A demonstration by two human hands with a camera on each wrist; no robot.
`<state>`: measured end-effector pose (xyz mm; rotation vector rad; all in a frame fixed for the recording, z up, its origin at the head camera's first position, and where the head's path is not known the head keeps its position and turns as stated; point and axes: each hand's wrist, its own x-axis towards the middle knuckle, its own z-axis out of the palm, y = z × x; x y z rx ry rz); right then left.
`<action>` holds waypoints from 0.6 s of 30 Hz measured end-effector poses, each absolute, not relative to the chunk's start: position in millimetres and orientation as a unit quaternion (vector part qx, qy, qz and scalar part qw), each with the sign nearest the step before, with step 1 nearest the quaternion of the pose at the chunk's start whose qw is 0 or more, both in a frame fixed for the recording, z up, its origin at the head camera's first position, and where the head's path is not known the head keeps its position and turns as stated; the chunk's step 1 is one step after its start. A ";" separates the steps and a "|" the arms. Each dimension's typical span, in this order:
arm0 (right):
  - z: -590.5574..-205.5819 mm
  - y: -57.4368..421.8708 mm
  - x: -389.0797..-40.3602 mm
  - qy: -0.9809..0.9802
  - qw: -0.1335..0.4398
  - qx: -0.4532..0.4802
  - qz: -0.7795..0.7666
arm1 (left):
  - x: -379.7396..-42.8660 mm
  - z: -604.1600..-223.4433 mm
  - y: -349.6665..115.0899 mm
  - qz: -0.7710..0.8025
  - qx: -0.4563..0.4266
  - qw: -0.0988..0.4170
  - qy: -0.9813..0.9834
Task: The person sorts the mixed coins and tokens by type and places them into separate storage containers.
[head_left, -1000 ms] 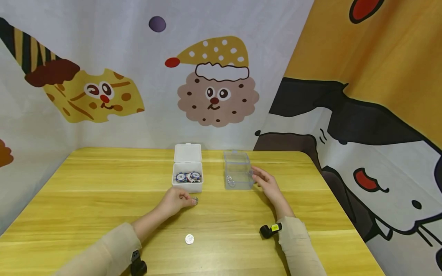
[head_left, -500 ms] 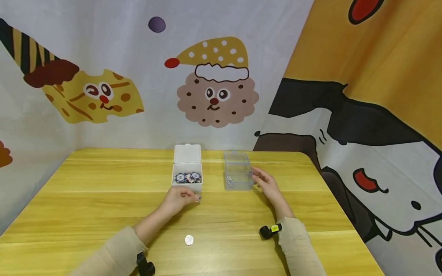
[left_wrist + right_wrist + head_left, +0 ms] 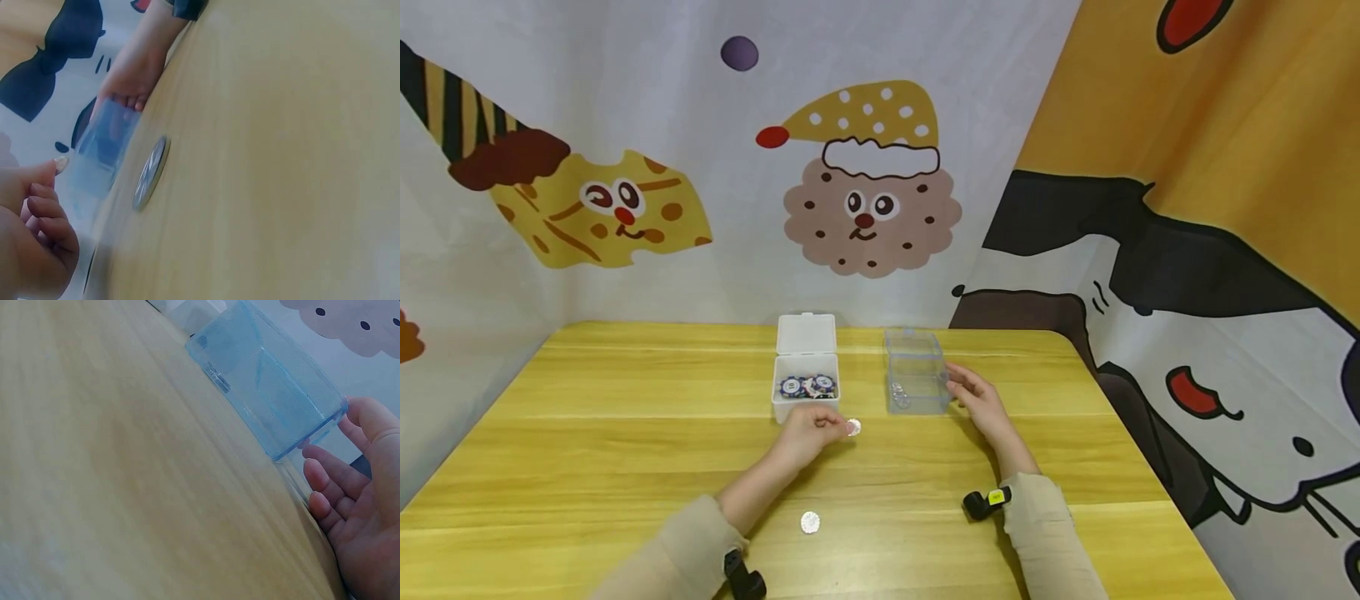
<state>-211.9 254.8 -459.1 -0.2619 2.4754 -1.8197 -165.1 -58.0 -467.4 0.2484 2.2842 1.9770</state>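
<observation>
My left hand [image 3: 808, 435] pinches a silver coin [image 3: 853, 427] between thumb and fingertips, held above the table in front of the white box. My right hand [image 3: 987, 410] touches the right side of a clear plastic box [image 3: 927, 402] with its fingertips, the fingers loosely bent. Inside that box, at its left, lie silver coins [image 3: 900, 395], how many I cannot tell. A second silver coin [image 3: 809, 522] lies flat on the table, nearer the front. In the left wrist view this coin [image 3: 152, 174] shows its rim, with the clear box [image 3: 106, 153] beyond.
An open white box [image 3: 781, 407] with its lid folded back holds several blue and white poker chips [image 3: 808, 386]. Both boxes stand toward the back of the wooden table [image 3: 662, 392]. A printed cartoon curtain [image 3: 737, 225] hangs behind the table.
My left hand has moved to the right with the pinched coin, away from the white box's front. The right hand, both boxes and the coin on the table stay put.
</observation>
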 end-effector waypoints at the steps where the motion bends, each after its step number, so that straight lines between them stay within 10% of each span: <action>1: -458.6 254.4 -211.9 0.802 0.029 -0.085 -0.590 | -165.2 -467.8 -55.7 0.654 0.080 0.057 0.750; 18: -457.9 253.2 -211.8 0.804 0.030 -0.078 -0.589 | -175.0 -464.4 -15.4 0.679 0.033 0.018 0.734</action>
